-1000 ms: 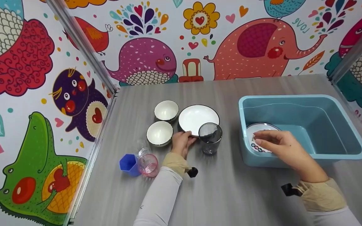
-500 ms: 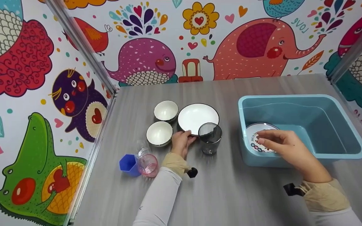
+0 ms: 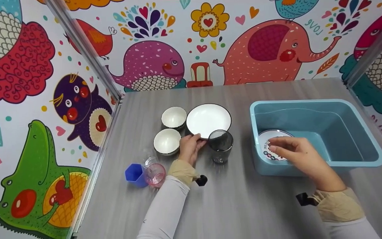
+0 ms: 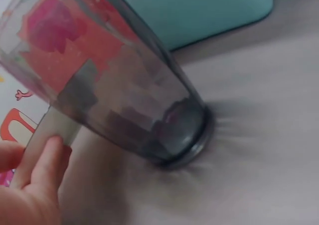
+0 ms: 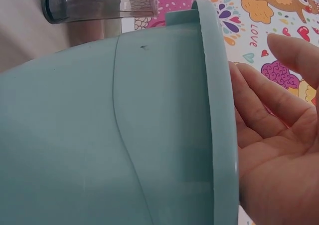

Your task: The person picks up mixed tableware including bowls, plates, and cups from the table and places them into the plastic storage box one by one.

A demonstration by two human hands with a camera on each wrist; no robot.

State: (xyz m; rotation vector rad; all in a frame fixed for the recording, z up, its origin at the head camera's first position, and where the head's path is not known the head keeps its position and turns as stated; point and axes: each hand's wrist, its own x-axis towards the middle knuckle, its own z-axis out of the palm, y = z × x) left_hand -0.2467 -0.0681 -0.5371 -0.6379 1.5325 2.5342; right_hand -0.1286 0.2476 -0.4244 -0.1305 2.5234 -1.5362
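Note:
My left hand (image 3: 190, 148) pinches the near edge of a white plate (image 3: 209, 120) with a dark rim. In the left wrist view the plate's edge (image 4: 44, 135) shows between thumb and fingers, partly behind a smoky grey glass (image 4: 134, 85). That glass (image 3: 221, 146) stands just right of the hand. My right hand (image 3: 297, 153) hovers over the near left side of a blue-green plastic basin (image 3: 313, 103), thumb apart from the fingers and nothing in its grasp. Beneath it inside the basin lies a patterned white plate (image 3: 274, 134), partly hidden by the hand.
Two white bowls (image 3: 167, 141) sit left of the plate. Nearer the front left stand a blue hexagonal cup (image 3: 135, 175), a pink clear glass (image 3: 155, 175) and another clear glass (image 3: 150, 160). Printed walls (image 3: 207, 49) border the back and left of the grey table (image 3: 230, 205).
The white plate has shifted slightly away from me and its near edge has risen a little, with my left hand following. My right hand has stayed nearly in place over the basin.

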